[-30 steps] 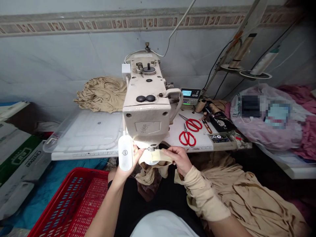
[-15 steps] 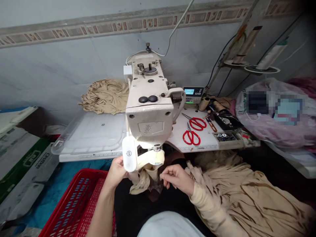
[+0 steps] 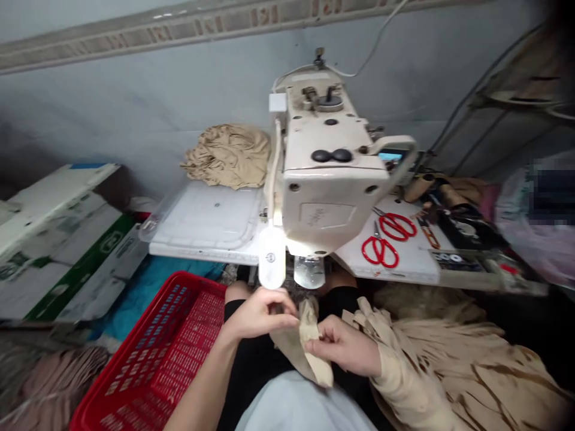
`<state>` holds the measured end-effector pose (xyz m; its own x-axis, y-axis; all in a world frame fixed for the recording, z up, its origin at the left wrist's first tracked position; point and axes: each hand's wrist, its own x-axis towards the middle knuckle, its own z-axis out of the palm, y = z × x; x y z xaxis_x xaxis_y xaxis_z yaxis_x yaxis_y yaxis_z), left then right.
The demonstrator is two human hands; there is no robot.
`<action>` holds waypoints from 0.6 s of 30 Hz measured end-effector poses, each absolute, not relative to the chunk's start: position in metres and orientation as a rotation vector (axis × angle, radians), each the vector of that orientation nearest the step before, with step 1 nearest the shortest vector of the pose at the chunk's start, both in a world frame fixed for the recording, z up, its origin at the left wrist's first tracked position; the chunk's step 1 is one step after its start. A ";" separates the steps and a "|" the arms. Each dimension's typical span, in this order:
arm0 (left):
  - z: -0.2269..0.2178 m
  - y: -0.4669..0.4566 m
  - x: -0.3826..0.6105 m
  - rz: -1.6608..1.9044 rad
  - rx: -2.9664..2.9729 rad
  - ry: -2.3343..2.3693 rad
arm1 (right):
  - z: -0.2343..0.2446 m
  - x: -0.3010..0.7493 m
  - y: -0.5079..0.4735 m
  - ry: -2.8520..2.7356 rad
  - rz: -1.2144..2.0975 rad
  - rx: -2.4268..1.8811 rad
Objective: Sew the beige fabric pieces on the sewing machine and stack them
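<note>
A small beige fabric piece (image 3: pixel 302 347) is held over my lap by both hands. My left hand (image 3: pixel 260 312) pinches its upper left edge, fingers closed. My right hand (image 3: pixel 344 346), wearing a beige sleeve, grips the piece from the right with closed fingers. Just above the hands stands the cream sewing machine (image 3: pixel 330 179) with its bare arm end (image 3: pixel 309 272) and a white lamp (image 3: pixel 271 263) hanging at its left. More beige fabric (image 3: pixel 458 359) lies heaped to my right.
A red plastic basket (image 3: pixel 157 365) sits at my lower left. Two red scissors (image 3: pixel 386 239) lie on the white table (image 3: pixel 206 221) right of the machine, near thread spools and a tray of small parts. A beige fabric pile (image 3: pixel 229 155) rests behind; cardboard boxes (image 3: pixel 58 239) stand left.
The fabric piece has come off the machine arm and down to my lap. Both hands dropped and closed together on it. The view swung left and blurred.
</note>
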<state>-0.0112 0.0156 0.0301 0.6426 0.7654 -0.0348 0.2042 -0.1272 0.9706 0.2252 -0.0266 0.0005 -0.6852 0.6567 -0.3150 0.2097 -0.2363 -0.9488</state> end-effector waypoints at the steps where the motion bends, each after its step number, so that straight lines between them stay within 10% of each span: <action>1: 0.027 0.014 -0.005 0.568 1.723 0.810 | -0.003 0.225 -0.025 -1.796 1.979 -1.037; 18: -0.004 -0.002 0.007 0.647 1.345 0.971 | -0.009 0.244 -0.017 -1.433 1.677 -1.208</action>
<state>0.0065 -0.0018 -0.0045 0.4813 0.8530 -0.2018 0.1427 0.1509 0.9782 0.2438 -0.0172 -0.0092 -0.3924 0.8865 -0.2451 0.1040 -0.2220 -0.9695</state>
